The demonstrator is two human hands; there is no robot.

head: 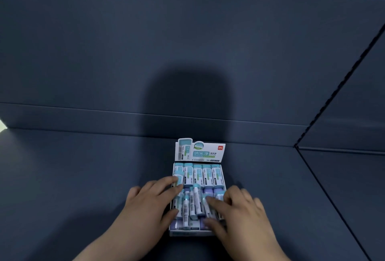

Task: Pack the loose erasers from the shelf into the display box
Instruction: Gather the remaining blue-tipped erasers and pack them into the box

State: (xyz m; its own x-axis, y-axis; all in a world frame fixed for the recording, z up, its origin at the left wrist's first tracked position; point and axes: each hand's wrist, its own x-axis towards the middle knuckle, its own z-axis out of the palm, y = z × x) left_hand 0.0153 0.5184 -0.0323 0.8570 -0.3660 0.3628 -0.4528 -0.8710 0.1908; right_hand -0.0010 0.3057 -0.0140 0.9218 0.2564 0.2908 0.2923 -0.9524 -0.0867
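A white display box [187, 233] with an upright printed header card [201, 151] sits on the dark shelf. Its far row holds several teal-sleeved erasers [207, 174] lying flat side by side. In the near half, several erasers [192, 203] lie crooked and on edge over purple ones. My left hand [150, 200] rests on the box's left side, fingers spread over the erasers there. My right hand [239, 208] lies on the right side, fingertips pressing on a tilted eraser [208, 208]. Neither hand clearly grips an eraser.
The dark blue-grey shelf [83, 177] runs out on both sides of the box. A back wall [187, 42] rises just behind the header card. A seam [325, 185] runs diagonally down the right side from the corner.
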